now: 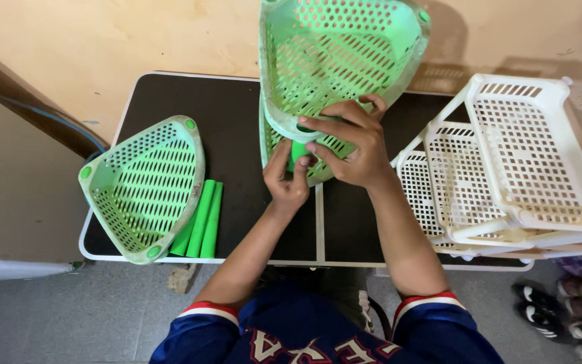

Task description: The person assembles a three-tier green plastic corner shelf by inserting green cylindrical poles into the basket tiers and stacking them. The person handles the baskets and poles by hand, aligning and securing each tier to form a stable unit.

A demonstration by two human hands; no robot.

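Note:
My right hand (349,143) grips the front corner of the upper green perforated basket (335,57), which sits stacked above a lower green basket (274,138). My left hand (286,176) pinches a short green tube (299,151) that stands upright between the two baskets at that corner. Both hands meet near the middle of the black table (230,114). A third green basket (144,187) lies apart at the table's left end, with a few loose green tubes (203,219) beside it.
A white three-tier perforated rack (506,175) lies on its side at the table's right end. Dark shoes (560,313) sit on the grey floor at lower right. A beige wall runs behind the table.

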